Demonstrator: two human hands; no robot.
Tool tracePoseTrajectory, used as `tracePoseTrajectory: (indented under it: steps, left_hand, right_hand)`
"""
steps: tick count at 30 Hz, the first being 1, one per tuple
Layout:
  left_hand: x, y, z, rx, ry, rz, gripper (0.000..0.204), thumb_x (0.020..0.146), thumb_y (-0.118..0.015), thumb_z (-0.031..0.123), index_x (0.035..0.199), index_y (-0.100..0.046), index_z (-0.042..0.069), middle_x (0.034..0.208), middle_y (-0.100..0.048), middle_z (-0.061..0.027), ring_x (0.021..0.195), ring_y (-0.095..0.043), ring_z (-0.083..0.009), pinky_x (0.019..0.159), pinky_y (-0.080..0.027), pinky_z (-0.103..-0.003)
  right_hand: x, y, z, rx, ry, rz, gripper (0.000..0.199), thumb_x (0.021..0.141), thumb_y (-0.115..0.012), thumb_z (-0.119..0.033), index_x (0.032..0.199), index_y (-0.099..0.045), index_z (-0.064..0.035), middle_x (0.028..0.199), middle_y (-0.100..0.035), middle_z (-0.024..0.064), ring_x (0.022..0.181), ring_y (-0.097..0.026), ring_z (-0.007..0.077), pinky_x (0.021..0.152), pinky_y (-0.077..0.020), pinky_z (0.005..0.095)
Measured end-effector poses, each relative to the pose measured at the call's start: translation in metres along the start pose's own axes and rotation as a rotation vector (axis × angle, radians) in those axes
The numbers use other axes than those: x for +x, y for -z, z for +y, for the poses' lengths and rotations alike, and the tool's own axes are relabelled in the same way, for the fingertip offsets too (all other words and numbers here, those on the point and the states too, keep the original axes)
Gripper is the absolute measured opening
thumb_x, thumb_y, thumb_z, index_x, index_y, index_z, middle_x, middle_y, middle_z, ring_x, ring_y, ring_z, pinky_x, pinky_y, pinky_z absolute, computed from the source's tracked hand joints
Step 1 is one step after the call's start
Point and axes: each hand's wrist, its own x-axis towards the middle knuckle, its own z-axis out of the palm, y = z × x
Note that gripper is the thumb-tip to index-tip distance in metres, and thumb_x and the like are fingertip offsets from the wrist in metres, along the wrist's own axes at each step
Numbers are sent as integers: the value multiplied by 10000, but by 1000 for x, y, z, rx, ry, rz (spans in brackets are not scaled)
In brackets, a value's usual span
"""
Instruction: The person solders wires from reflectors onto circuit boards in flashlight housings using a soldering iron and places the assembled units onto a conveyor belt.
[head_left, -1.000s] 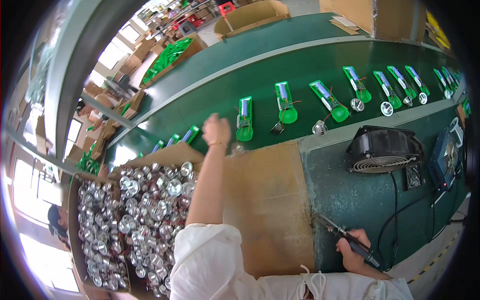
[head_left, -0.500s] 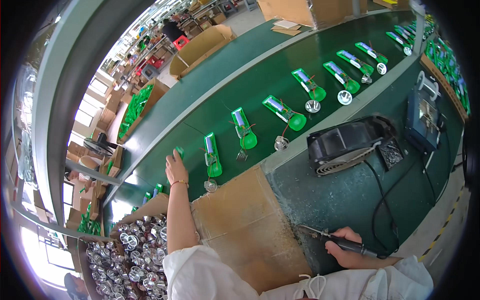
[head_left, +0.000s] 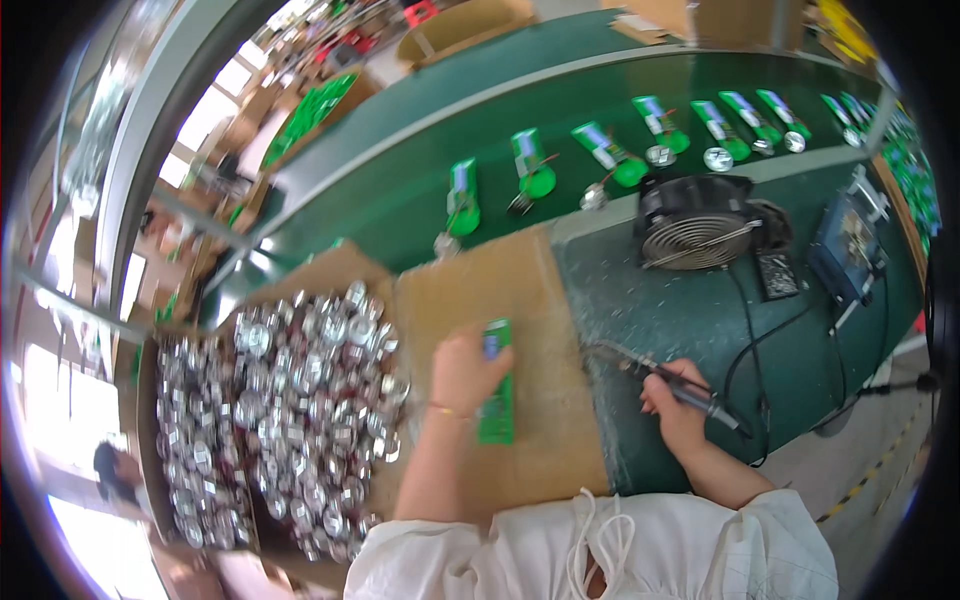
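Note:
Over a brown cardboard sheet (head_left: 550,440), my left hand (head_left: 465,372) has its fingers closed round a green plastic housing (head_left: 496,425). The housing stands lengthwise, with a blue-violet part near its upper end; motion smears the hand a little. To the right, my right hand (head_left: 680,405) is wrapped round the dark handle of a soldering iron (head_left: 714,408). The iron's thin metal tip points left, close to the cardboard's right edge. Farther off, a green housing (head_left: 463,200) with a silver reflector cup (head_left: 446,244) lies on the green belt.
An open carton of silver reflector cups (head_left: 310,410) stands at my left. More housings with wired cups line the belt (head_left: 380,210). A black fan (head_left: 697,225) and a blue device with a spool holder (head_left: 848,245) stand at right, with black cables (head_left: 755,370) trailing nearby.
My left hand has come back from the belt to the cardboard, with the green housing in it. My right hand keeps the soldering iron. The view has shifted, showing more of the carton.

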Motion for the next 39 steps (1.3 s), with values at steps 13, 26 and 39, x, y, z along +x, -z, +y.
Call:
tracePoseTrajectory:
  steps: [13,26,39]
  left_hand:
    - [-103,4,-65,69,218,523,235,668,-597,94,898,-580,50,949,-537,-113,925,-496,-297,790,-406,-393]
    - [-127,14,-21,-375,147,349,109,773,-602,114,780,-620,7,699,-619,-132,666,-609,-259,606,-457,-322]
    - [-141,-34,-12,-452,196,278,138,761,-637,148,729,-616,15,732,-576,-114,629,-577,-226,578,-446,-312]
  right_hand:
    - [-1,2,8,-60,111,20,160,820,-588,-149,864,-504,-20,641,-552,51,498,-493,82,463,-383,194]
    - [-29,-6,-6,-76,165,-39,134,814,-579,-102,843,-495,-2,656,-562,68,532,-513,87,502,-421,201]
    - [-69,-43,5,-217,162,-309,156,788,-607,-78,829,-484,6,661,-581,93,545,-549,97,502,-458,220]
